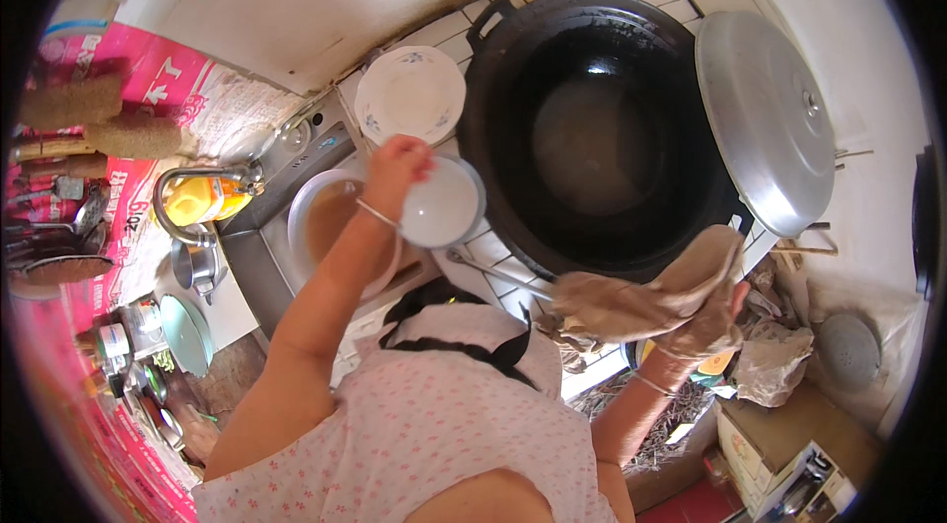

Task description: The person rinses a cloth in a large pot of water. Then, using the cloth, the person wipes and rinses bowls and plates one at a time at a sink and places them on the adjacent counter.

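Observation:
My left hand [399, 162] hangs over the counter by the sink, fingers bent and slightly blurred. It overlaps the near rim of a white plate with blue floral marks [411, 90] and the left side of a white bowl [442, 205]; contact is unclear. A brown cloth [644, 305] is in my right hand [729, 312], which it mostly covers. Beyond the cloth sits a large black wok [592, 153] with a little liquid at its bottom. A silver metal lid [766, 123] leans against the wok's right side.
A basin of cloudy brownish water [296, 227] stands in the metal sink [255, 264] under a curved faucet [170, 190]. A metal-handled utensil [496, 275] lies on the tiles. Dry straw [651, 427] and a crumpled bag [773, 364] are at the lower right. Ladles [85, 212] hang at left.

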`<state>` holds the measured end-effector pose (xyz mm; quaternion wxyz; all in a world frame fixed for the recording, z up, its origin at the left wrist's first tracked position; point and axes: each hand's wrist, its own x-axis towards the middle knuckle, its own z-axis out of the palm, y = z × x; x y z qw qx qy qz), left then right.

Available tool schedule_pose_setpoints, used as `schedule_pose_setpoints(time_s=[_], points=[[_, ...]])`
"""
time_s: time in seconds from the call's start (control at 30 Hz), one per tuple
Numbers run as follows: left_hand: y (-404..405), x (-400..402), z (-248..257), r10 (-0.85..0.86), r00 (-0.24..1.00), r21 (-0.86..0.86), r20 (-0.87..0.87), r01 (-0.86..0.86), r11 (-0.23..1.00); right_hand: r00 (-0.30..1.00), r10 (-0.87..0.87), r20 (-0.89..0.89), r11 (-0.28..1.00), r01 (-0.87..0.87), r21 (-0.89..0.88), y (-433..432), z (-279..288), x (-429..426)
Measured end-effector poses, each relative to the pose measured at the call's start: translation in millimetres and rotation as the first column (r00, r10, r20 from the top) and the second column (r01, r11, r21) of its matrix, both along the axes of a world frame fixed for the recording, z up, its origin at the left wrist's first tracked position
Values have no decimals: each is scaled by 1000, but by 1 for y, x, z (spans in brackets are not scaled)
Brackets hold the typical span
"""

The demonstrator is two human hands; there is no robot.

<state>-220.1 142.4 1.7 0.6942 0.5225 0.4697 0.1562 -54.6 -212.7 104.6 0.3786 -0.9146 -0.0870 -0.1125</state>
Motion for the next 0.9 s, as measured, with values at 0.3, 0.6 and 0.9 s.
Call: schedule_pose_setpoints(time_s=[0.3, 0.6, 0.9], points=[[106, -53, -122, 269, 960, -330, -83, -281, 901, 713, 653, -257, 39, 307, 951, 35, 2, -43], [115, -21, -131, 312, 949, -490, -51, -296, 820, 787, 489, -377, 328, 235, 915, 48, -2, -67], [128, -1, -120, 537, 828, -262, 161, -489, 832, 746, 558, -363, 255, 262, 931, 51, -5, -73]])
